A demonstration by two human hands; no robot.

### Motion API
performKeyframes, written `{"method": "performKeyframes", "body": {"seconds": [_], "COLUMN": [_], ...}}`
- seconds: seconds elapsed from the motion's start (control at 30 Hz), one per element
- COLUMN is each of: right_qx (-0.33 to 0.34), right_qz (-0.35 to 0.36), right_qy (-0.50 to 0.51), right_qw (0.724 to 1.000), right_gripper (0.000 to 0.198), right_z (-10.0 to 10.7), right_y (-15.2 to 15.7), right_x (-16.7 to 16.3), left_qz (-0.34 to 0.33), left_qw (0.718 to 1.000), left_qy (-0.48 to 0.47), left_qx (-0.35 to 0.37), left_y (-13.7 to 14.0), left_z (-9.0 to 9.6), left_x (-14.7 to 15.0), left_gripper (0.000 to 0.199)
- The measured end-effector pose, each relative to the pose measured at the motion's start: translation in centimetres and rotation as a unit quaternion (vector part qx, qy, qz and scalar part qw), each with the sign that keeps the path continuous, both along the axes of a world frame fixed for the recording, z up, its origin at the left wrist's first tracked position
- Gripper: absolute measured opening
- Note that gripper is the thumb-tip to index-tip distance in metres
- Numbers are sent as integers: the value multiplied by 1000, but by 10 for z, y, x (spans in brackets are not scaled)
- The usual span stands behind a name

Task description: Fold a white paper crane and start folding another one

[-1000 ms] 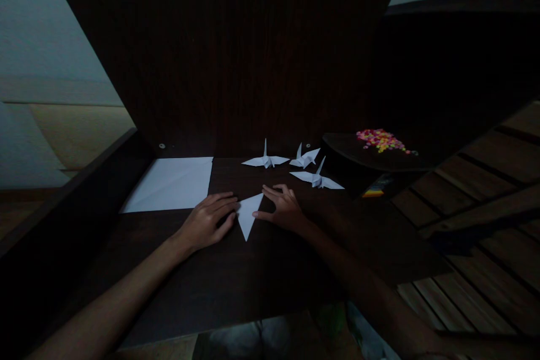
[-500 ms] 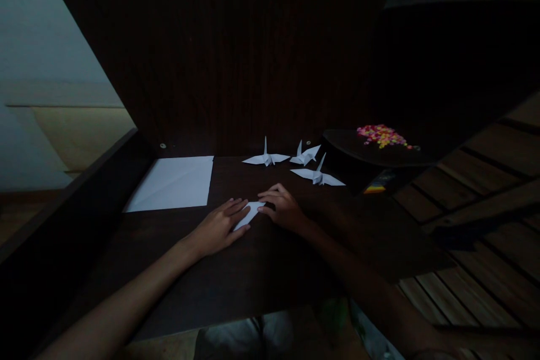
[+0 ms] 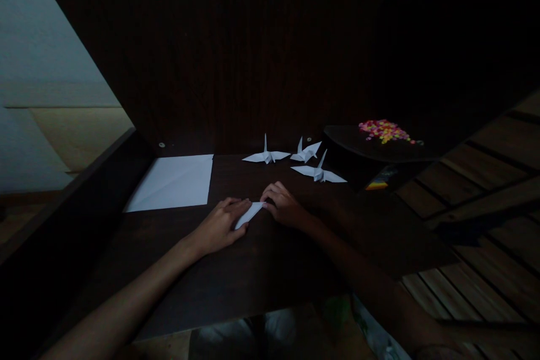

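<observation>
A small folded piece of white paper (image 3: pixel 250 215) lies slanted on the dark desk between my hands. My left hand (image 3: pixel 221 225) holds its left side, fingers over the upper edge and thumb at the lower edge. At the paper's pointed right end, my right hand (image 3: pixel 283 204) pinches the tip between thumb and fingers. Part of the paper is hidden under the left fingers. Beyond my hands stand three white paper cranes: one on the left (image 3: pixel 266 156), one behind on the right (image 3: pixel 306 152) and one nearer (image 3: pixel 319 174).
A flat sheet of white paper (image 3: pixel 172 183) lies at the desk's left. Several small colourful pieces (image 3: pixel 387 131) are heaped on a low dark shelf (image 3: pixel 354 143) at right. A dark side panel (image 3: pixel 80 191) borders the left, and a tall dark board (image 3: pixel 219 56) rises behind.
My right fingers have closed in on the paper's tip. The left fingers have drawn closer together on the paper. The view has shifted slightly.
</observation>
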State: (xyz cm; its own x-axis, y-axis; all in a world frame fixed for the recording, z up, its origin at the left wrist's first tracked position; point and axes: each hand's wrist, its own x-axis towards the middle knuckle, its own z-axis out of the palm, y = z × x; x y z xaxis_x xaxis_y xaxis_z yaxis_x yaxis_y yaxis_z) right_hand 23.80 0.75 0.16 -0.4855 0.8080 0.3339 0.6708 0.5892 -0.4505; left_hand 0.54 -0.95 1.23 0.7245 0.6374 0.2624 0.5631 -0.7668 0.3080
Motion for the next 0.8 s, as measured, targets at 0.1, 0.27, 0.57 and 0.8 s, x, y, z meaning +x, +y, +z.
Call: {"method": "performKeyframes", "body": {"seconds": [0.1,0.27,0.57,0.8], "right_qx": [7,19,-8,-33], "right_qz": [2,18,45,43], "right_qy": [-19,-24,137,265], "right_qw": [1000,999,990,963], "right_gripper": [5,3,4,9], "right_z": [0,-3,7,16], "right_y": [-1,-9,-19,-24], "right_x": [-2,-13,-23,-23], "left_qz": [8,20,-2,-7], "left_qw": [1000,1000,989,968], "left_qy": [-4,-10,-136,-237], "left_qx": [-5,-18,-53,-80], "left_y": [0,-1,-5,-7], "left_z": [-1,-1,15,17], "left_x": [4,8,8,12], "left_gripper": [46,41,31,30]}}
